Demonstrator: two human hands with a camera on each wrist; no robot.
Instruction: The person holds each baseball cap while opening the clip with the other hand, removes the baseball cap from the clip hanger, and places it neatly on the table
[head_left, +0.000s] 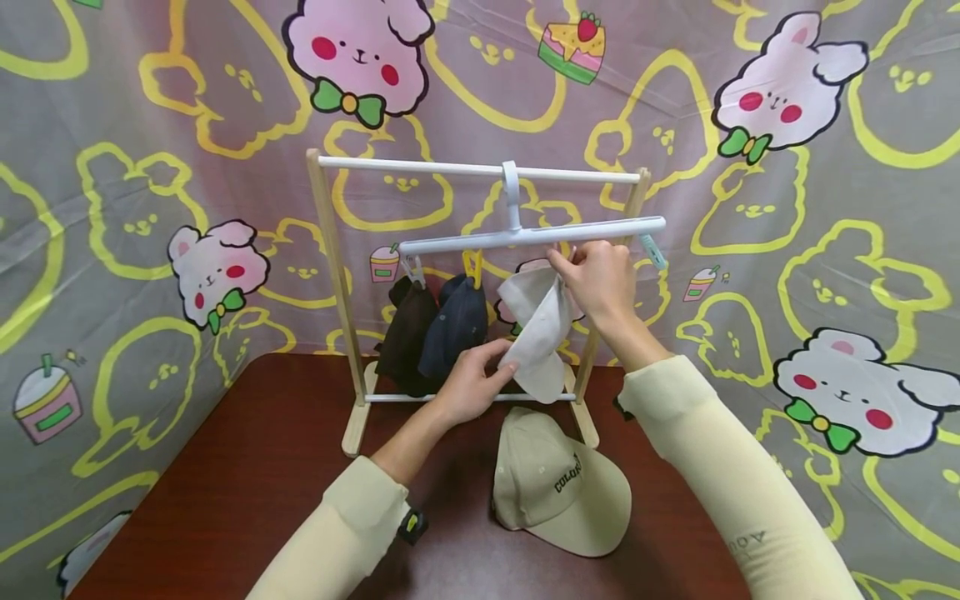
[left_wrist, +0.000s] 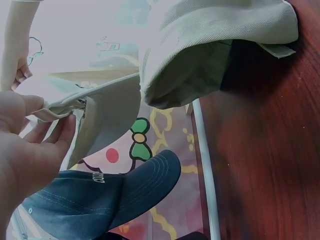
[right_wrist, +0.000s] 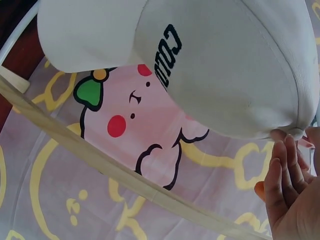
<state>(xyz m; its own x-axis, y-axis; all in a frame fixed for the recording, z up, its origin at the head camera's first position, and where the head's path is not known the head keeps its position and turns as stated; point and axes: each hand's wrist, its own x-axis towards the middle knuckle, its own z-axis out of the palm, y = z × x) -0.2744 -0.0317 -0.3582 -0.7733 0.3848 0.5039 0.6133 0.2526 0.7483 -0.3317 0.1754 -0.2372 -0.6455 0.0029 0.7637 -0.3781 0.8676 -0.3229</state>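
Hanging between the person's two hands, the white cap (head_left: 536, 329) dangles from the white hanger bar (head_left: 532, 236) of a small wooden rack (head_left: 330, 275). The right hand (head_left: 600, 279) is raised to the cap's top edge just under the bar, fingers (right_wrist: 285, 175) touching the cloth there; whether they pinch it I cannot tell. The left hand (head_left: 468, 383), lower and well apart from the right, pinches the cap's brim near its bottom edge between thumb and fingers (left_wrist: 60, 132). Just left of the left hand, a navy cap (head_left: 455, 323) and a brown cap (head_left: 405, 329) hang from clips on the same bar. Below both hands, a beige cap (head_left: 558, 483) lies on the dark red table (head_left: 247, 467), near the rack's foot.
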